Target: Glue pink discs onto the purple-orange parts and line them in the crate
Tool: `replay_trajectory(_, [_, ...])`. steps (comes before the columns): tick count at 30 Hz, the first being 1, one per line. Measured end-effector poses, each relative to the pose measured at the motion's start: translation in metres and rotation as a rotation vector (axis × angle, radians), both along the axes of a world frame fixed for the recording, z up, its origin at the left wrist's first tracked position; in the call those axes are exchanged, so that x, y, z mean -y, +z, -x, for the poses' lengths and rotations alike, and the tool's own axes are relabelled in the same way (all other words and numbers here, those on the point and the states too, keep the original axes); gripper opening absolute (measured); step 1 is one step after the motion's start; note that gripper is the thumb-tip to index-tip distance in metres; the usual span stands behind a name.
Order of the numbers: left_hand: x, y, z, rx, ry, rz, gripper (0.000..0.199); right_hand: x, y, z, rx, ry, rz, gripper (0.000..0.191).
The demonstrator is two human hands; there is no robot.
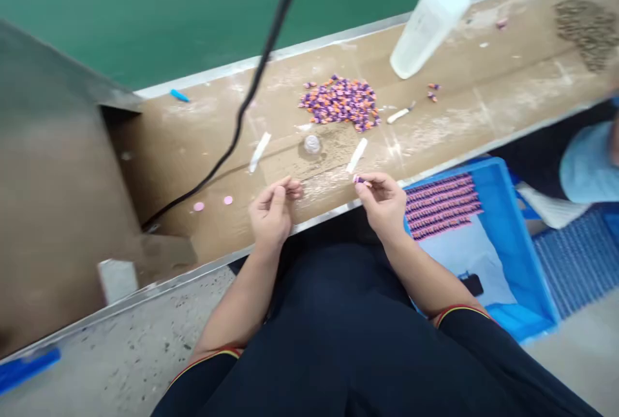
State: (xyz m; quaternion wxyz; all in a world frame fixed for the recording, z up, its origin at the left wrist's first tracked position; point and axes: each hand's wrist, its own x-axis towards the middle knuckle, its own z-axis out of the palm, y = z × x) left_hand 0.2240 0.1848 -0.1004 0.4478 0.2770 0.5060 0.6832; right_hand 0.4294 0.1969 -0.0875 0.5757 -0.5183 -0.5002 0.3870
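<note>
My right hand (pixel 385 203) pinches a small purple and pink piece (pixel 359 180) at the front edge of the brown bench (pixel 193 146). My left hand (pixel 274 212) is over the bench edge to its left, thumb against the curled fingers; whether something small is between them cannot be made out. Beyond the hands lie a round whitish lump (pixel 312 144) and two white strips (pixel 260 152), (pixel 356 155), one on each side of it. Behind them is a pile of small purple, orange and pink pieces (pixel 341 102).
A blue-capped bottle (pixel 425 27) stands behind a white-handled tool (pixel 398 115). A black cable (pixel 236 127) crosses the left side, near two pink discs (pixel 198 206). Right below, a blue crate (pixel 520 243) holds rows of pieces. A person's sleeve (pixel 587 162) shows far right.
</note>
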Motion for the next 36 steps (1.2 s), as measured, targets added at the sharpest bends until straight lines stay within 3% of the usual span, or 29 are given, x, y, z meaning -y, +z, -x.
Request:
replay_trajectory(2, [-0.004,0.002,-0.001,-0.056,0.025,-0.01,0.046,-0.003,-0.004,-0.06,0.02,-0.205,-0.016,0.024])
replay_trajectory(5, [-0.011,0.005,-0.002,-0.125,0.066,-0.011,0.043,0.001,-0.015,-0.173,0.011,-0.514,-0.094,0.032])
replay_trajectory(7, [-0.015,0.008,-0.004,-0.135,0.107,-0.011,0.042,0.013,-0.025,-0.248,0.069,-0.711,-0.041,0.036])
replay_trajectory(9, [-0.017,0.012,-0.008,-0.152,0.149,-0.01,0.037,0.03,-0.038,-0.307,0.237,-0.852,0.218,0.032])
replay_trajectory(12, [-0.02,0.016,-0.015,-0.206,0.205,-0.023,0.025,0.054,-0.06,-0.359,0.432,-0.87,0.567,0.024])
replay_trajectory(17, [-0.023,0.016,-0.022,-0.253,0.26,-0.079,0.018,0.072,-0.086,-0.396,0.63,-0.719,0.888,0.014])
replay_trajectory(21, [-0.024,0.011,-0.021,-0.275,0.267,-0.131,0.018,0.067,-0.097,-0.42,0.808,-0.538,1.086,0.009])
replay_trajectory(24, [-0.024,0.008,-0.021,-0.302,0.267,-0.118,0.018,0.058,-0.101,-0.432,0.92,-0.395,1.193,0.016])
replay_trajectory(30, [-0.026,0.012,-0.024,-0.326,0.283,-0.072,0.021,0.046,-0.105,-0.436,1.061,-0.192,1.288,0.028])
replay_trajectory(36, [-0.027,0.015,-0.026,-0.389,0.264,-0.034,0.024,0.044,-0.103,-0.427,1.09,-0.147,1.305,0.028])
